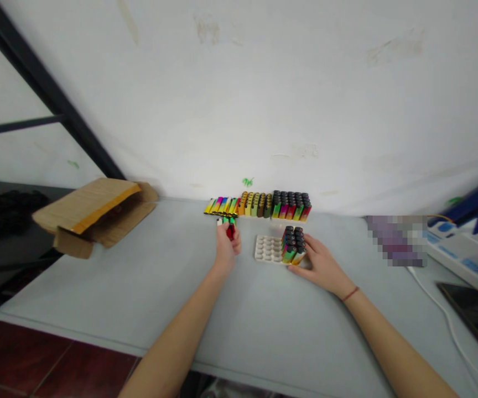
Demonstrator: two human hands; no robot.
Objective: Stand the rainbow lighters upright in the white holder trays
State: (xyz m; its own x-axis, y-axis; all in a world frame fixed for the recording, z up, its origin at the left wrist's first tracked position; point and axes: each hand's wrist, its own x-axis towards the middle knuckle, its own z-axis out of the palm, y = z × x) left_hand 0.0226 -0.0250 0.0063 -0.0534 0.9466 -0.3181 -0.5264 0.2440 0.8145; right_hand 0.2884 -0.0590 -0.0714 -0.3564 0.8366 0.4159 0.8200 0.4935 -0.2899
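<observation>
Tray [267, 249] well inside table edge [89, 340]

It looks like a small workshop or packing room: a plain grey table [160, 276] against a scuffed white wall [222, 99], lighters [291, 206] lined up along the table's back, an opened cardboard box [93, 202] at its left end, red floor tiles [27, 356] below.
</observation>
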